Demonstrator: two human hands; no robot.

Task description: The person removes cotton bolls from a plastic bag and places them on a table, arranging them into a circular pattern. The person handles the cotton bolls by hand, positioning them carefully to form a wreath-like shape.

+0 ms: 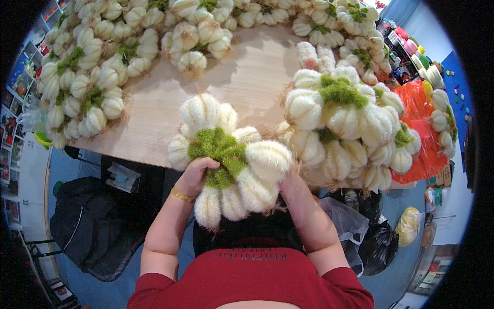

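Just beyond the near table edge I hold a bunch of fuzzy white garlic bulbs (266, 160), craft pieces that look made of pipe cleaner. Green fuzzy stems (218, 148) join at its middle, and tan root fibres fringe the bulbs. My left hand (196, 174) grips the bunch at the green stems, thumb on top. On the other side my right hand (287, 185) is mostly hidden behind a bulb; its fingers cannot be seen. Close by on the right, similar garlic bunches (343, 112) are stacked on the table.
The wooden table (162, 112) carries more garlic bunches (85, 85) along its left and far sides. Orange-red plastic film (418, 131) lies at its right end. A black chair (92, 224) stands at left. Black plastic bags (376, 247) sit on the blue floor at right.
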